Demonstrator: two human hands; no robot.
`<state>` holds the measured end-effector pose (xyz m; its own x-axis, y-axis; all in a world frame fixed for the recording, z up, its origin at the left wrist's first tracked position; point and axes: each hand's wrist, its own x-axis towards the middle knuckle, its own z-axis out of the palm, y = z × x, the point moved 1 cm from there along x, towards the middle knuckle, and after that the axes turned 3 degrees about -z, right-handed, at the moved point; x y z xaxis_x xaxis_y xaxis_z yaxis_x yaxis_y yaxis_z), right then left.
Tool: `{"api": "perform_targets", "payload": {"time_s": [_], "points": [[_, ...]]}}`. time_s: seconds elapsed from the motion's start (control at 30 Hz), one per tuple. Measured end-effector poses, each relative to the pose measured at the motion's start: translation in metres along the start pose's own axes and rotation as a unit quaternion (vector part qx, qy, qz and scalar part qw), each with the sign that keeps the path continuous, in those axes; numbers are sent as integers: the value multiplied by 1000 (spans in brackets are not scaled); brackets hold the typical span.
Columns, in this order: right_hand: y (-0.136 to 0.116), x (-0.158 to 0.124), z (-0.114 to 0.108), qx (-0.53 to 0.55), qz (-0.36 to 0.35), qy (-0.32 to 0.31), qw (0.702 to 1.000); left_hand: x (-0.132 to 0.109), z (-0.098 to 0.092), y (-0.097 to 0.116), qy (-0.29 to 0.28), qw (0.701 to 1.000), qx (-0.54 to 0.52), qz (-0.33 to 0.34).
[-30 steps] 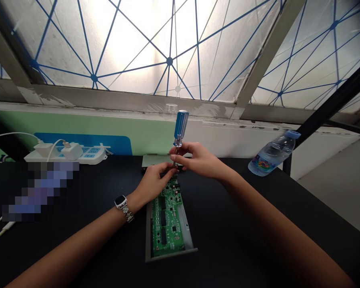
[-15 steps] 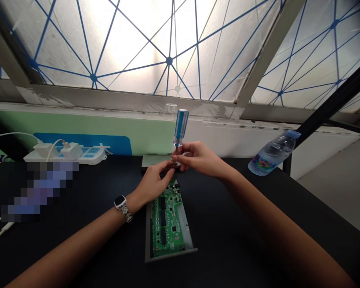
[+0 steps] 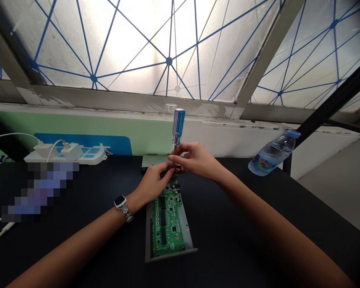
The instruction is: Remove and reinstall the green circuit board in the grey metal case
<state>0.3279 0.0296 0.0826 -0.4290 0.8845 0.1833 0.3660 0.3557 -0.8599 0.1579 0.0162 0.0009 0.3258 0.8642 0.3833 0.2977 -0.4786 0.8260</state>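
A screwdriver (image 3: 178,125) with a clear and blue handle stands nearly upright over the far end of a green circuit board (image 3: 168,216). My right hand (image 3: 196,160) pinches its metal shaft below the handle, thumb against fingers. Closed low around the tip of the shaft is my left hand (image 3: 152,180), whose thumb and fingertips come together there. Its fingers hide the point where the tip meets the board's far end. The board sits in a long grey metal tray (image 3: 186,228) lying on the black table (image 3: 228,240).
Behind my hands lies a flat greyish panel (image 3: 156,161). A water bottle (image 3: 273,154) leans at the right by a black metal bar (image 3: 321,104). At the left back is a white power strip (image 3: 91,155) with plugs and cables. A small clear cup (image 3: 171,107) stands on the sill.
The screwdriver handle has turned about its axis and tilted slightly left. My right hand has shifted a little left with it; my left hand has stayed put.
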Motion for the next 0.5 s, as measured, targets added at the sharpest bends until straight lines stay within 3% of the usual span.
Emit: {"api": "perform_targets", "payload": {"time_s": [0.27,0.5], "points": [[-1,0,-7,-37,0,21,999,-2,0,-1,18,1000,-13,-11],[-3,-1,-6,6,17,-23,1000,0,1,-5,32,999,-12,-15]]}}
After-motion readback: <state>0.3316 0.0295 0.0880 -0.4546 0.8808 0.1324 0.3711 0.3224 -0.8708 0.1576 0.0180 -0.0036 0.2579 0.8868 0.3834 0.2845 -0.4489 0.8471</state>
